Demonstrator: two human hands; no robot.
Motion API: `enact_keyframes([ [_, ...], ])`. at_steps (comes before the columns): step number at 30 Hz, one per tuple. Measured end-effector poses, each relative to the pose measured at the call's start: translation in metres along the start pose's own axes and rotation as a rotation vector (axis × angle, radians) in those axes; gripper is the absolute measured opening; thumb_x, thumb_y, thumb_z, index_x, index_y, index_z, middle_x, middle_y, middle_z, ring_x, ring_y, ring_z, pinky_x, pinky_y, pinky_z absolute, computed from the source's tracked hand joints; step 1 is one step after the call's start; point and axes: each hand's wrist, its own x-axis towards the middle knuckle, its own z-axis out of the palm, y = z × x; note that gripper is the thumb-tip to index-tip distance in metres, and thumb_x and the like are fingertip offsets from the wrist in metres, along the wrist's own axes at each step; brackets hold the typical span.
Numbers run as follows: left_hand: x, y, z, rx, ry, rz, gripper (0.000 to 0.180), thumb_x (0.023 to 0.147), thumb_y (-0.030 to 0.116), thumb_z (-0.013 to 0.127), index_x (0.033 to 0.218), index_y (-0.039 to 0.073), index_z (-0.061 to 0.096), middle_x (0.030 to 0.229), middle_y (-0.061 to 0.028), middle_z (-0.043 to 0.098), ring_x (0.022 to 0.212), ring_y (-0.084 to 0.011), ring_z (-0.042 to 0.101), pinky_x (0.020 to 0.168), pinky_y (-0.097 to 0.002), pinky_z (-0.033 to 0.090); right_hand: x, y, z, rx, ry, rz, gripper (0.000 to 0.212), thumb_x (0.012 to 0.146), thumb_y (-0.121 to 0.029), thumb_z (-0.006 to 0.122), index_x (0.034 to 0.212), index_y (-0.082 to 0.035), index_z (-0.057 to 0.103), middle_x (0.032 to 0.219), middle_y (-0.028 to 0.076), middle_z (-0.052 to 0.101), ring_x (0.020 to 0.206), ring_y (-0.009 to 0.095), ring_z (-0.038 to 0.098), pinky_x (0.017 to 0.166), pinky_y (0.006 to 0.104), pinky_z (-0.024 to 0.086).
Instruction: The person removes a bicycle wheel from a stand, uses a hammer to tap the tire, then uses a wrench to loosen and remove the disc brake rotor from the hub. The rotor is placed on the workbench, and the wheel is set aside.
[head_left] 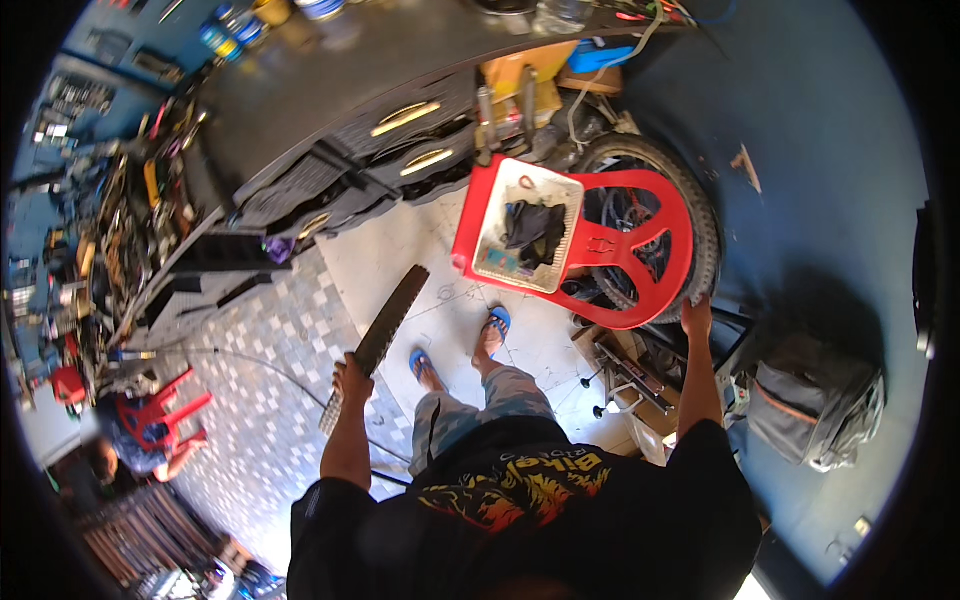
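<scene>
My left hand (pixel 352 381) is closed around a long, dark, flat strip (pixel 391 318) with a notched edge, slanting up to the right over the floor; its exact kind is unclear. A paler end shows below the fist. On the right, my right hand (pixel 697 318) reaches the lower rim of a bicycle wheel (pixel 706 240) with a knobby tyre, its fingers against the tyre. In front of the wheel is a red plastic chair (pixel 665 272). On the chair sits a cream plastic basket (pixel 488 252) with a dark cloth (pixel 537 232) and small items inside.
A dark workbench (pixel 300 90) with drawers curves along the far side. Tools crowd the left wall (pixel 120 210). A grey bag (pixel 815 400) stands by the blue right wall. Another person (pixel 140 450) is at lower left by a red chair (pixel 165 410). A cable (pixel 270 365) crosses the floor.
</scene>
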Motion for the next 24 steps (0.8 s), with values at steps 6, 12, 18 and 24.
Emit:
enact_keyframes([
  [6, 0.015, -0.017, -0.017, -0.09, 0.065, 0.036, 0.059, 0.078, 0.009, 0.074, 0.129, 0.016, 0.046, 0.125, -0.0229, 0.05, 0.117, -0.0468, 0.054, 0.097, -0.0639, 0.041, -0.113, -0.03, 0.023, -0.108, -0.194, -0.066, 0.06, 0.091, -0.036, 0.064, 0.138, -0.001, 0.048, 0.126, 0.031, 0.064, 0.117, 0.048, 0.061, 0.097, 0.0531, 0.05],
  [12, 0.059, -0.059, -0.054, -0.14, 0.098, 0.107, 0.068, 0.071, 0.016, 0.08, 0.131, 0.017, 0.047, 0.124, -0.0225, 0.052, 0.116, -0.0475, 0.057, 0.093, -0.0627, 0.047, -0.218, -0.071, 0.041, -0.1, -0.399, -0.16, 0.055, 0.091, -0.038, 0.066, 0.131, -0.002, 0.056, 0.121, 0.031, 0.066, 0.118, 0.045, 0.062, 0.098, 0.0505, 0.05],
  [18, 0.109, -0.129, -0.116, -0.177, -0.04, 0.196, 0.07, 0.072, 0.015, 0.08, 0.134, 0.018, 0.048, 0.124, -0.0198, 0.055, 0.113, -0.044, 0.063, 0.091, -0.0565, 0.054, -0.28, -0.085, 0.078, -0.014, -0.557, -0.06, 0.053, 0.09, -0.036, 0.068, 0.129, -0.002, 0.059, 0.117, 0.028, 0.069, 0.112, 0.041, 0.066, 0.096, 0.0461, 0.052],
  [24, 0.124, -0.195, -0.13, -0.2, -0.07, 0.138, 0.077, 0.073, 0.02, 0.082, 0.139, 0.014, 0.044, 0.132, -0.0189, 0.056, 0.123, -0.0415, 0.059, 0.099, -0.056, 0.05, -0.315, -0.127, 0.09, 0.074, -0.661, -0.245, 0.049, 0.092, -0.033, 0.069, 0.13, -0.003, 0.058, 0.104, 0.021, 0.072, 0.079, 0.026, 0.074, 0.071, 0.0385, 0.058],
])
